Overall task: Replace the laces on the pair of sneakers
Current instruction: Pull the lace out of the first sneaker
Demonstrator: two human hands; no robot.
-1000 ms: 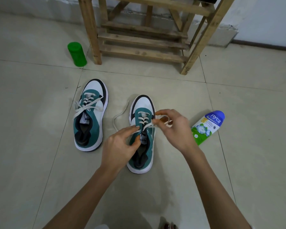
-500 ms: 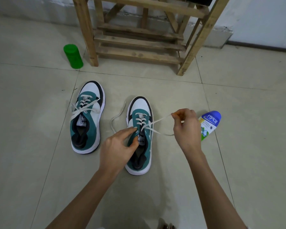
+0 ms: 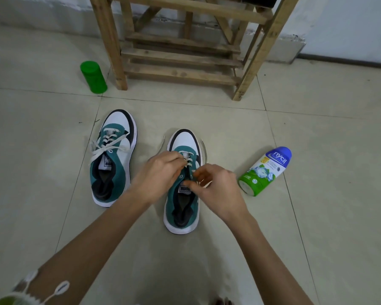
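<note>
Two teal, white and black sneakers stand on the tiled floor, toes pointing away from me. The left sneaker has a cream lace tied loosely across its eyelets. Over the right sneaker both hands work on its cream lace, threaded through the front eyelets only. My left hand rests on the shoe's left side, fingers curled at the upper eyelets. My right hand pinches the lace end at the tongue, on the shoe's right side. A loose strand trails past the toe on each side.
A green and blue powder bottle lies on its side right of the shoe. A green cylindrical container stands at the back left beside a wooden rack against the wall. Bare floor tiles lie around the shoes.
My right hand, which had pulled the lace out to the right, has come back in over the tongue. My left hand has shifted forward onto the upper eyelets.
</note>
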